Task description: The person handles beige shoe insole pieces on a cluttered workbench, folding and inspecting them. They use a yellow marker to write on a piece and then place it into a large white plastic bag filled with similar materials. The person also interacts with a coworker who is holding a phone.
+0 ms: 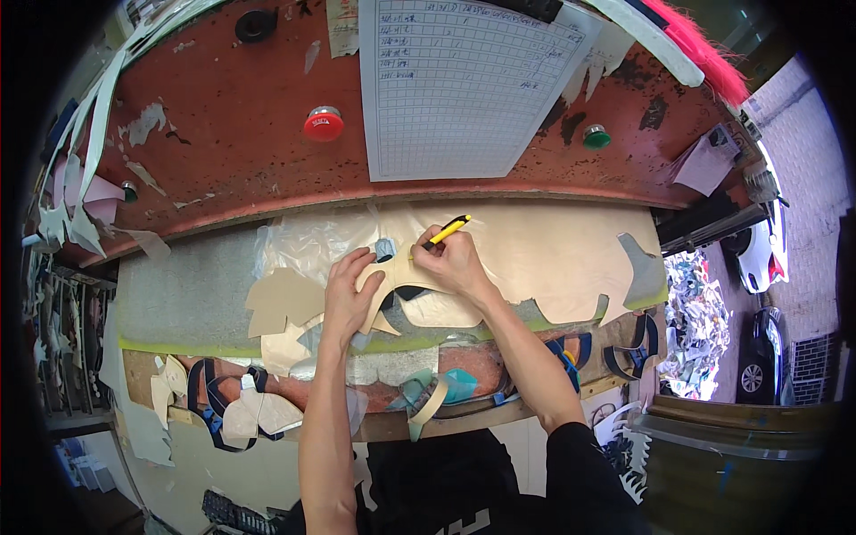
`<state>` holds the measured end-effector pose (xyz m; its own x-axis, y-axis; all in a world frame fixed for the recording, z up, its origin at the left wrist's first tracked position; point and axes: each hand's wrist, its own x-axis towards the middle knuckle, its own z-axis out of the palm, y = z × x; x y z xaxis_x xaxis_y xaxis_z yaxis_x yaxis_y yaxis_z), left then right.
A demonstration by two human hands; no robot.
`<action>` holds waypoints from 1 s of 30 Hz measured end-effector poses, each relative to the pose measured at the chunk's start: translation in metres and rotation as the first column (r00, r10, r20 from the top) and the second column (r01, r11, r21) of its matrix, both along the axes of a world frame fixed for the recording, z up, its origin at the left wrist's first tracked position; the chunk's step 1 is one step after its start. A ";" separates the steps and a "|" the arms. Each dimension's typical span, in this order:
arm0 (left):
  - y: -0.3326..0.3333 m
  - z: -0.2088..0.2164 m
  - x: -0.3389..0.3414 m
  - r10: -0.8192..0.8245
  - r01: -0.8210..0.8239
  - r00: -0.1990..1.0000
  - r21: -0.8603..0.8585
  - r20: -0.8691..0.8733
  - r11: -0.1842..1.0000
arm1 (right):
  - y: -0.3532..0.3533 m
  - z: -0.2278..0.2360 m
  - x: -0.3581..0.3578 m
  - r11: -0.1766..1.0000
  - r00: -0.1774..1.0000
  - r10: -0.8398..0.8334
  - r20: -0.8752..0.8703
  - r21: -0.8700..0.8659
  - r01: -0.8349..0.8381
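Right hand: here it was, the right hand (453, 261) at the centre of the frame, thumb and fingers pinched tight round a yellow pen (446, 234), barrel slanting to the upper right!
Left hand: just beside it, the left hand (346, 290) lay on the material, thumb spread from loosely curved fingers; whether it gripped an edge, I couldn't tell.
Beige sheet: the beige sheet (553, 259) stretched from the centre towards the right, ragged along its lower edge, with the pen's lower end down at it.
Board: underneath, a grey board (178, 276) ran across the middle.
Tan piece: left of centre, a tan piece (283, 299) sat near the left wrist.
Red beam: across the top, a red beam (223, 160) carried a red button (324, 125), a green button (596, 136) and gridded paper (446, 116).
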<state>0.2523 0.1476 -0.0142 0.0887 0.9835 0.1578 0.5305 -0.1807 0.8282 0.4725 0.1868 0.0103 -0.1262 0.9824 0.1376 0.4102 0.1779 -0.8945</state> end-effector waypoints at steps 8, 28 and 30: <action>0.000 -0.001 -0.001 -0.001 0.001 1.000 -0.001 0.005 1.000 | 0.002 -0.002 0.002 1.000 1.000 0.007 0.013 -0.030 -0.007; 0.001 -0.005 0.000 0.009 -0.009 1.000 0.023 0.012 1.000 | 0.005 -0.007 0.004 0.996 0.997 -0.055 -0.062 -0.074 0.050; 0.002 -0.005 0.000 0.007 -0.007 1.000 0.026 0.009 1.000 | 0.005 -0.007 0.003 0.995 0.994 -0.064 -0.092 -0.081 0.057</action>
<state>0.2521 0.1492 -0.0188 0.0803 0.9795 0.1845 0.5246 -0.1990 0.8277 0.4760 0.1921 0.0038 -0.0564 0.9961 0.0683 0.3315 0.0832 -0.9398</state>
